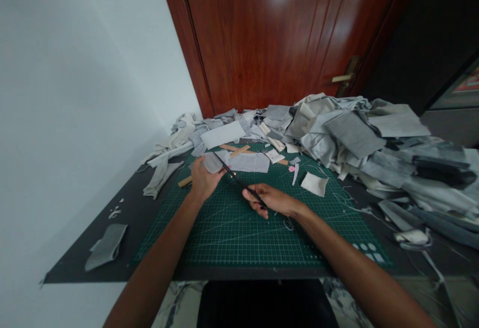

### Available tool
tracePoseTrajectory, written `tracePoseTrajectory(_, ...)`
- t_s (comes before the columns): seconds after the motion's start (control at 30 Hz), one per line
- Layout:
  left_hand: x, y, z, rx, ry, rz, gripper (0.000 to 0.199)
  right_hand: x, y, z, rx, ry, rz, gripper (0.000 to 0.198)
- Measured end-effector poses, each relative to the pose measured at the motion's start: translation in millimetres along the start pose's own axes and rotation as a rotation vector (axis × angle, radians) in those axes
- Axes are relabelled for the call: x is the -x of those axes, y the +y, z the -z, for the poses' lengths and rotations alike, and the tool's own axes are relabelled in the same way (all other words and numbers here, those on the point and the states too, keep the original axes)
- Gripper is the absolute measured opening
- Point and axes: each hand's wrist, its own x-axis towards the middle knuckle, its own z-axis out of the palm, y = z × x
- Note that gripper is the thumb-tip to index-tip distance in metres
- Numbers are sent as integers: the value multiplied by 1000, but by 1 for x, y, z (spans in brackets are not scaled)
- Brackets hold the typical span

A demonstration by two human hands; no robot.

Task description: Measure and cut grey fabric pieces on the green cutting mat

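Observation:
My left hand (204, 181) grips a small piece of pale grey fabric (212, 162) above the cutting mat. In my right hand (267, 198) is a pair of black scissors (239, 181), pointing up and to the left. Their blades reach the fabric's right edge near my left fingertips; whether they are parted I cannot tell. Behind them a flat grey fabric piece (250, 162) lies on the green cutting mat (239, 238). Wooden strips (240, 150) lie around it.
A large heap of grey and white fabric (352, 133) covers the right and back of the table. A white square scrap (315, 184) and pink bit (291, 168) lie on the mat. A folded grey cloth (108, 246) is at the left. A wall (93, 93) and wooden door (269, 44) stand close behind.

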Motion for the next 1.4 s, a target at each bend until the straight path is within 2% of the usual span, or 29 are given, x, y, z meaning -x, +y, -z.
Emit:
tracePoseTrajectory(0.1, 0, 4, 2, 137, -62, 228, 50, 0, 2, 0, 2, -15, -8, 58)
tracePoseTrajectory(0.17, -2, 7, 4, 203, -78, 282, 53, 0, 3, 1, 5, -29, -11, 57)
tracePoseTrajectory(0.47, -14, 19, 13, 256, 94, 163, 40, -2, 9, 2, -51, -92, -40, 51)
tracePoseTrajectory(0.6, -11, 26, 9, 228, 64, 109, 44, -1, 8, 0, -71, -120, -51, 49)
tracePoseTrajectory(0.77, -7, 34, 5, 223, 6, 105, 48, 0, 9, 0, -63, -188, -11, 48)
tracePoseTrajectory(1.03, -3, 40, -3, 294, -10, 92, 48, 0, 8, -1, -41, -198, -42, 48)
tracePoseTrajectory(1.4, -5, 42, 1, 270, 16, 41, 47, 1, 7, -1, -37, -204, -40, 46)
